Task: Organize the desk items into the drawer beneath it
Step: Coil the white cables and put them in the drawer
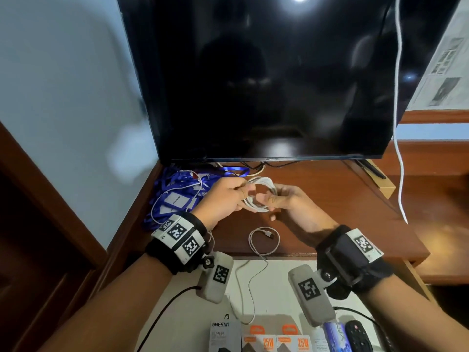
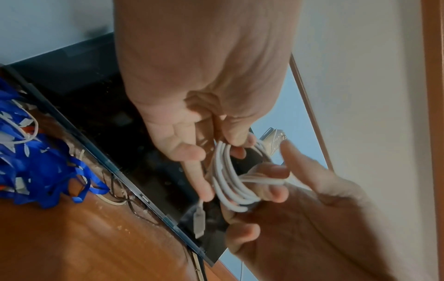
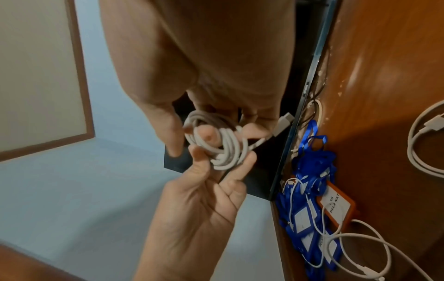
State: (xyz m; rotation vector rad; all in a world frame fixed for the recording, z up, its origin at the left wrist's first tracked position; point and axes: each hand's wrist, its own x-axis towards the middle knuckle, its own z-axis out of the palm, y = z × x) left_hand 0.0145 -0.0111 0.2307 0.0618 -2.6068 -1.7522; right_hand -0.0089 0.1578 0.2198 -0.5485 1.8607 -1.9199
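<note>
White cable coil sits between your two hands, held in the air above the desk just in front of the television. Your left hand pinches one side of the loops with curled fingers, and one grey plug end hangs down below them. Your right hand curls around the other side, its fingers passing through the loops; a second plug sticks out near its index finger.

On the desk below your hands lies a second white cable, loosely looped, its tail trailing over the front edge into the open drawer. To your left, a heap of blue lanyards with card holders lies in the desk's corner, with a thin white lead draped over it. In the drawer, at the near edge, stand a grey charger box, two orange 25W boxes and a dark remote.
</note>
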